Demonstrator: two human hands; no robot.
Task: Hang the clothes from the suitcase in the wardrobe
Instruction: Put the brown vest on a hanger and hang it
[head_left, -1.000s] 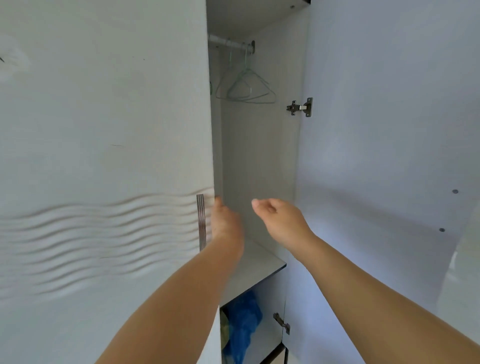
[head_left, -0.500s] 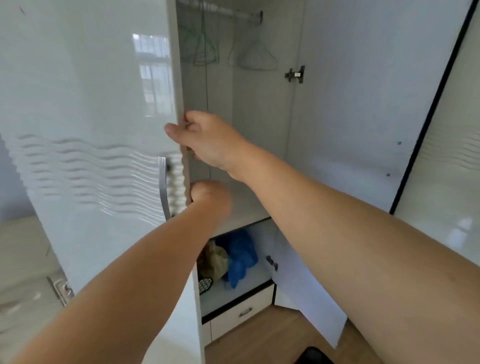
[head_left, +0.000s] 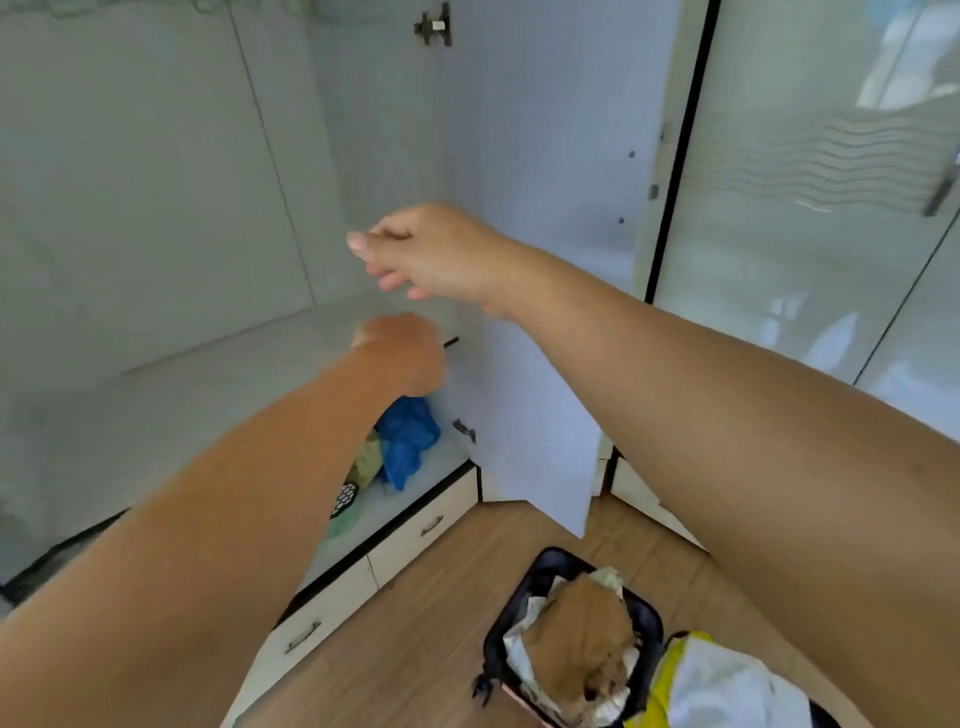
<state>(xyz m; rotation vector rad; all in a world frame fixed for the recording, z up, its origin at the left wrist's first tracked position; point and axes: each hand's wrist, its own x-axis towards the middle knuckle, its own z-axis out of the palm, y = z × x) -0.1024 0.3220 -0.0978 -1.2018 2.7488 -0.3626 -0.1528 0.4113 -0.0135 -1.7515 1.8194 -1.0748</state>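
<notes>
The wardrobe (head_left: 270, 395) is standing open with nothing visibly hanging in it, so the hanging itself is not yet begun. The clothes (head_left: 582, 649) are lying heaped in the suitcase (head_left: 524, 587) on the near floor. The left hand (head_left: 402, 353) is curling loosely, the right hand (head_left: 431, 254) is half-curling; both are holding nothing.

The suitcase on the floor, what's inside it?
The suitcase lies open. A crumpled brown garment sits on top, with white cloth around it. Whatever lies underneath is covered. No hand is in it.
</notes>
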